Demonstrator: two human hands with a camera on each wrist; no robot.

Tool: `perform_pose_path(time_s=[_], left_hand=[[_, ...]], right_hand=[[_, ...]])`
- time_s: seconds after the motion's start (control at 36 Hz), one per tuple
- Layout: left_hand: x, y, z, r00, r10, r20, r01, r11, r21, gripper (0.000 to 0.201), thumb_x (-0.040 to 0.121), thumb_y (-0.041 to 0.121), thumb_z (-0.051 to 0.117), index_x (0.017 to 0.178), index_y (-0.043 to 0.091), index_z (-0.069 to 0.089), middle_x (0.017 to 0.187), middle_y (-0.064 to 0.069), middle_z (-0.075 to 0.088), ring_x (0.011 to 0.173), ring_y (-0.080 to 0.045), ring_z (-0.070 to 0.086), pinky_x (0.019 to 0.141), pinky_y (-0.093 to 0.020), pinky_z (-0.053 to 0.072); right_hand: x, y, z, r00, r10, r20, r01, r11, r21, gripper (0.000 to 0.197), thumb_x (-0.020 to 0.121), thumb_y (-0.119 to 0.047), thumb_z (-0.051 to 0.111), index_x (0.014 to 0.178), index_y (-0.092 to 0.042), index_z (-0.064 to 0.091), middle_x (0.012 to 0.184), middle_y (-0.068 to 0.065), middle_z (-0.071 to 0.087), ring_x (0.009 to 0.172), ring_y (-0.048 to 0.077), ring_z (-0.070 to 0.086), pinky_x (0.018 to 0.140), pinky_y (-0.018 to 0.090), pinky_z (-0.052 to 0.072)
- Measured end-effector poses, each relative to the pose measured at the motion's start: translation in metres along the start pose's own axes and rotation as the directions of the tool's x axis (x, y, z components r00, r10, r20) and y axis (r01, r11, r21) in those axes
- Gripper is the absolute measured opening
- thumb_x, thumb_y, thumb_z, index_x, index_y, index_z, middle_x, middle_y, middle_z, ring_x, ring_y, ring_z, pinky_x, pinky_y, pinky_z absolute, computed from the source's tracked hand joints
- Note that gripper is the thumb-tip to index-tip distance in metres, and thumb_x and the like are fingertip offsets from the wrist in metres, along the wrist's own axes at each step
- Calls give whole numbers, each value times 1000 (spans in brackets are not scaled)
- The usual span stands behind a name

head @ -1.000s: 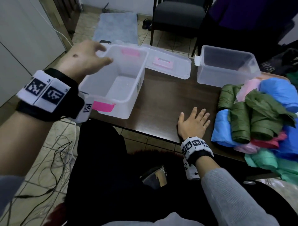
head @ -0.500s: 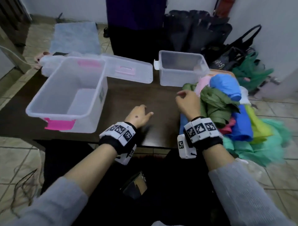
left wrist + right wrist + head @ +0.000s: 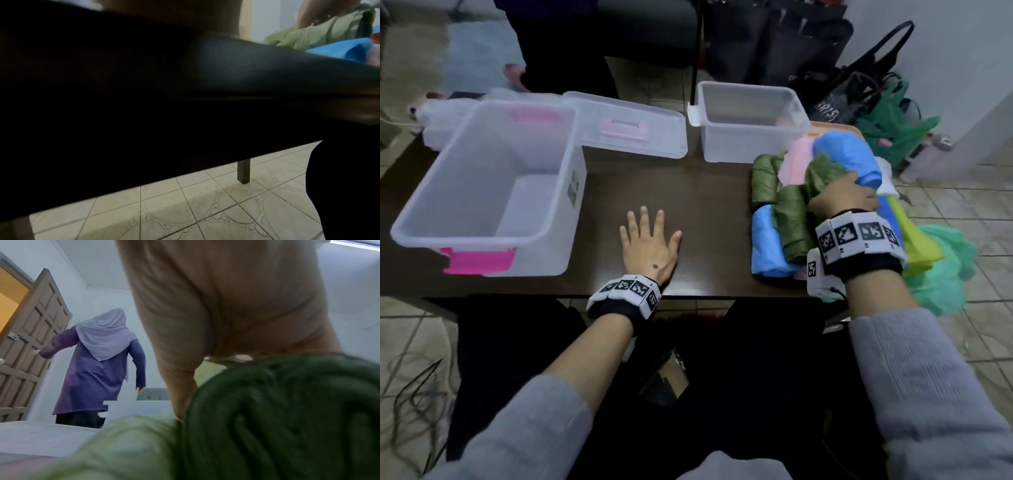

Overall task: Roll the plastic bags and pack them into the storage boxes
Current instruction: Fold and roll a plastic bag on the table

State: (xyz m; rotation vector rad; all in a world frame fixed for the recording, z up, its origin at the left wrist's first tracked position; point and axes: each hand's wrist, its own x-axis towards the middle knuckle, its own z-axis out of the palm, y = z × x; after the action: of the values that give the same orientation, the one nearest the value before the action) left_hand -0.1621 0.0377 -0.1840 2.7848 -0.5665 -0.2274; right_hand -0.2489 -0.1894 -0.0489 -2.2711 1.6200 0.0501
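- Centrally, left hand (image 3: 649, 244) flat on table (image 3: 709, 192), fingers straight and spread, holding nothing.
- Right hand (image 3: 840, 198) on top of bag pile (image 3: 835, 205) at right table end, fingers curled into a loose green bag (image 3: 822, 176).
- Rolled green bags (image 3: 791, 219) just beside that wrist; blue, pink, yellow and teal bags under and around.
- Large box (image 3: 489, 192) at left, open, nothing visible inside; lid (image 3: 633, 128) lying behind it.
- Small box (image 3: 751, 120) behind pile, open; contents not discernible.
- Risk, judged: pulling green bag likely to drag neighbouring rolls along and loosen them.
- Risk, judged: teal bags (image 3: 941, 270) overhanging table edge, liable to slide to floor if pile shifts.
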Motion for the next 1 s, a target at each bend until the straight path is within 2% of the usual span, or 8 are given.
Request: perform_pose_path(time_s=[0.22, 0.44, 0.61, 0.72, 0.81, 0.89, 0.92, 1.0], left_hand=[[-1, -2, 3, 998, 10, -63, -9, 1000, 18, 57, 100, 46, 22, 151, 23, 14, 160, -7, 5, 146, -28, -1, 118, -42, -1], [0, -2, 4, 998, 9, -61, -8, 1000, 12, 57, 100, 46, 22, 151, 24, 13, 160, -6, 3, 147, -27, -3, 118, -41, -3], [-1, -1, 4, 998, 9, -62, -10, 1000, -1, 57, 100, 46, 22, 151, 23, 13, 160, -6, 3, 147, -27, -3, 117, -41, -3], [1, -4, -1, 998, 18, -58, -24, 993, -119, 55, 101, 36, 30, 150, 17, 18, 159, -6, 8, 147, -26, -1, 117, -39, -3], [3, -11, -9, 989, -55, -134, -14, 884, -468, 48, 97, 7, 35, 145, 6, 29, 154, -10, 27, 145, -23, 16, 117, -28, 7], [1, -20, -21, 925, -276, -261, -7, 675, -738, 38, 94, -2, 37, 130, 5, 51, 128, -7, 58, 119, -15, 53, 94, -7, 30], [0, -22, -25, 901, -349, -257, 8, 605, -796, 34, 96, 1, 38, 125, 7, 54, 120, -3, 62, 110, -11, 57, 91, -7, 33], [3, -26, -32, 875, -450, -177, 38, 430, -902, 30, 97, 3, 37, 120, 9, 55, 113, -2, 65, 102, -11, 62, 96, -20, 43]], right_hand=[[4, 8, -6, 999, -21, -33, 24, 994, 106, 88, 79, -17, 70, 145, -6, 12, 144, 27, 29, 133, 41, 29, 105, 46, 31], [-30, 0, -34, 971, -212, -110, 229, 957, 177, 82, 74, -23, 75, 137, -3, 26, 136, 25, 41, 128, 39, 38, 98, 47, 38], [-65, -32, -42, 841, -518, -157, 541, 814, 210, 69, 68, -17, 73, 129, -13, 41, 123, 16, 53, 114, 33, 50, 88, 37, 43], [-79, -60, -8, 718, -695, -32, 680, 691, 245, 76, 57, -20, 73, 128, -21, 43, 118, 11, 57, 108, 29, 56, 91, 39, 48], [-77, -70, 30, 644, -753, 133, 735, 658, 163, 82, 58, -20, 75, 132, -22, 41, 123, 12, 54, 115, 32, 50, 96, 45, 45], [-74, -73, 64, 596, -752, 283, 780, 626, 21, 82, 65, -16, 76, 136, -21, 37, 129, 10, 44, 123, 31, 39, 99, 42, 39], [-73, -74, 74, 578, -750, 320, 792, 610, 0, 81, 66, -16, 76, 137, -22, 36, 130, 9, 43, 124, 29, 37, 98, 41, 37], [-72, -73, 97, 526, -757, 387, 827, 561, -27, 79, 69, -15, 73, 138, -23, 36, 132, 6, 41, 124, 27, 35, 98, 40, 34]])
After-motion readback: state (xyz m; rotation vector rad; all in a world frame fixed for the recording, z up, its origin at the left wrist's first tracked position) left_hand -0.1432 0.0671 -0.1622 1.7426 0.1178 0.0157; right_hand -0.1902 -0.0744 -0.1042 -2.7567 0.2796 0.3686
